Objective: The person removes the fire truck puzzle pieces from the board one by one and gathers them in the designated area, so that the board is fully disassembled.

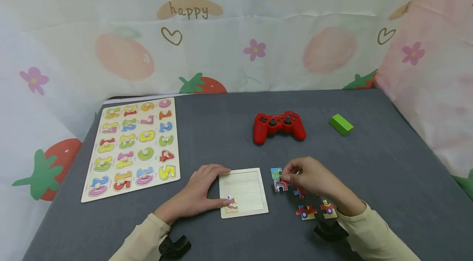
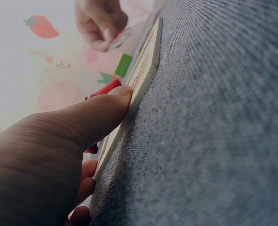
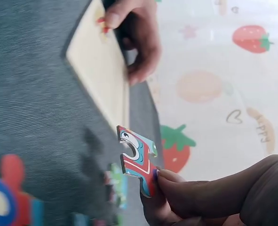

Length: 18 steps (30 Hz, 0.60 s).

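My left hand (image 1: 203, 191) holds the left side of a small square wooden puzzle board (image 1: 245, 187), fingertips at its upper left corner. The thumb rests on a puzzle piece (image 1: 231, 207) lying in the board's lower left corner. To the right of the board, my right hand (image 1: 310, 176) pinches a red and blue jigsaw piece (image 3: 143, 162) with an eye printed on it, between thumb and fingers. In the right wrist view the piece is raised above the table. Beneath and beside that hand lie loose pieces, among them a red car piece (image 1: 306, 212) and another with a wheel (image 1: 328, 209).
A large number puzzle board (image 1: 134, 150) with knobbed pieces lies at the left. Behind the small board is a red game controller (image 1: 278, 126), with a green block (image 1: 341, 124) to its right. A printed curtain (image 1: 236, 59) hangs along the table's back edge.
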{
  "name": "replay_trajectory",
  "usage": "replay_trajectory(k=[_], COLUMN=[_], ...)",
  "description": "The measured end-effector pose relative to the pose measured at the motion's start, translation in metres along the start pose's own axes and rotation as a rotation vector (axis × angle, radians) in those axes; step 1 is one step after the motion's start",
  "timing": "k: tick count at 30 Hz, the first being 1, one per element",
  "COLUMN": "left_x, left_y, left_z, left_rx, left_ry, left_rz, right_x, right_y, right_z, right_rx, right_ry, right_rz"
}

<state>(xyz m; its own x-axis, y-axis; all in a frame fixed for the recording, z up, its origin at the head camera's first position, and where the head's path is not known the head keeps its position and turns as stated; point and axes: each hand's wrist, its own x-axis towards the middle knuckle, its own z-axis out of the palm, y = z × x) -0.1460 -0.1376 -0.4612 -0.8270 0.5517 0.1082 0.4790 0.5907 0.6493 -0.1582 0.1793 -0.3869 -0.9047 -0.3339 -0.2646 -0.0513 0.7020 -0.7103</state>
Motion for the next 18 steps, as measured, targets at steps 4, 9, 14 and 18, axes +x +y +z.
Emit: replay_trajectory(k=[4, 9, 14, 18], left_x=[0.000, 0.000, -0.001, -0.001], left_y=[0.000, 0.000, -0.001, 0.000], left_z=[0.000, 0.001, 0.001, 0.000], left_rx=[0.002, 0.002, -0.002, 0.002], left_ry=[0.000, 0.001, 0.003, 0.004], left_rz=[0.000, -0.006, -0.007, -0.004], right_x=[-0.002, -0.002, -0.002, -0.003], right_y=[0.006, 0.010, 0.009, 0.008], right_z=[0.006, 0.012, 0.013, 0.013], right_rx=[-0.002, -0.009, -0.037, -0.079], right_ry=[-0.017, -0.003, 0.019, 0.049], right_rz=[-0.018, -0.027, -0.021, -0.012])
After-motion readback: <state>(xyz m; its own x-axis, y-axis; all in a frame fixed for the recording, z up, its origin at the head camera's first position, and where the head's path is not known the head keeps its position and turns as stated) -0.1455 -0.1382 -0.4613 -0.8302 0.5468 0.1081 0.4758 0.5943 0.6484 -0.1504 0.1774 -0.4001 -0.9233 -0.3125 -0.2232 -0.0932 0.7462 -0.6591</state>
